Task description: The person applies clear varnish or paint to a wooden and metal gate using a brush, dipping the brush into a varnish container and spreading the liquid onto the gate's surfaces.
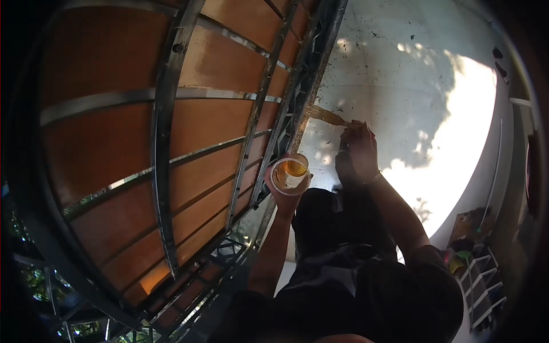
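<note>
Near mid-view, the left hand (286,202) is curling around a clear cup (278,176), cradling it from below and at the sides; the cup's mouth is facing up toward the camera. Amber liquid (296,167) is showing inside the cup.

Up and to the right of the cup, the right hand (362,144) is pinching a brush (328,116) by the handle. Shadow is dimming the fingers, so how each one is lying cannot be told. The brush is pointing leftward, its amber tip reaching the rust-toned edge of a frame (162,134); whether the tip is touching or sitting just beside that edge cannot be told.

Below the hands, dark trousers (321,216) are covering the lap, and a dark shirt (400,286) is filling the lower middle.

To the left, the frame is taking up most of that half: dark bars, long and crosswise, running over brown panels (213,123) set in rows. Bright strips are showing through some gaps. At far lower left, foliage (34,281) is appearing beyond the bars.

To the right, a pale floor (377,86) is spreading beyond the brush, dark specks dotting it. A sunlit patch (470,128) is glaring across its right part. At lower right, a white rack (485,286) is standing beside small coloured items (457,262), too dim to identify.
</note>
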`<state>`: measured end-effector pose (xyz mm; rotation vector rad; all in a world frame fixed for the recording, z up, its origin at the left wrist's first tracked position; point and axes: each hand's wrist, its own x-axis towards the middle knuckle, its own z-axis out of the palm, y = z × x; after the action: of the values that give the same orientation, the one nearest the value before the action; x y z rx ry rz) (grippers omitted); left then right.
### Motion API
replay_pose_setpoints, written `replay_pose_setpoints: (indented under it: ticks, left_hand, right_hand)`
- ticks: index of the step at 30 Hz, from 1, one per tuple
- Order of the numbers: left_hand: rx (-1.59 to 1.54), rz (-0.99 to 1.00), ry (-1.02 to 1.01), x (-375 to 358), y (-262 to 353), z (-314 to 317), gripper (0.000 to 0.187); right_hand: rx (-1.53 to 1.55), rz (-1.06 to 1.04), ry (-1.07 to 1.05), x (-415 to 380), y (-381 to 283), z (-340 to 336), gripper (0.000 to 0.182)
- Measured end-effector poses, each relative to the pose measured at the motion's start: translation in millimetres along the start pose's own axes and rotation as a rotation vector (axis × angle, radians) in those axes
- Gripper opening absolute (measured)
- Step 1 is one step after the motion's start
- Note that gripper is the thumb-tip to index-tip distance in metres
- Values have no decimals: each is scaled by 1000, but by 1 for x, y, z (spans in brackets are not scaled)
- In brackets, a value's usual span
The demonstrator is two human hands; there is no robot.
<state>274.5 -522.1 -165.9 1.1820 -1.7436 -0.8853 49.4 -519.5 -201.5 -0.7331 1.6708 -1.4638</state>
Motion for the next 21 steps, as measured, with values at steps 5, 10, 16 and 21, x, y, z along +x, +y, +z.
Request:
replay_pose_setpoints:
  ticks: [5, 10, 16, 21]
  left_hand:
    - [120, -319, -282, 13, -63, -34, 99]
    - [46, -418, -513, 10, -107, -62, 73]
    - [-1478, -1029, -325, 73, -117, -45, 69]
    - [-856, -722, -480, 77, -124, -56, 92]
  right_hand:
    - [615, 295, 132, 120, 138, 87, 32]
    - [457, 261, 298, 181, 230, 177, 30]
    - [254, 294, 359, 190, 248, 234, 23]
    - [327, 133, 296, 171, 193, 229, 21]
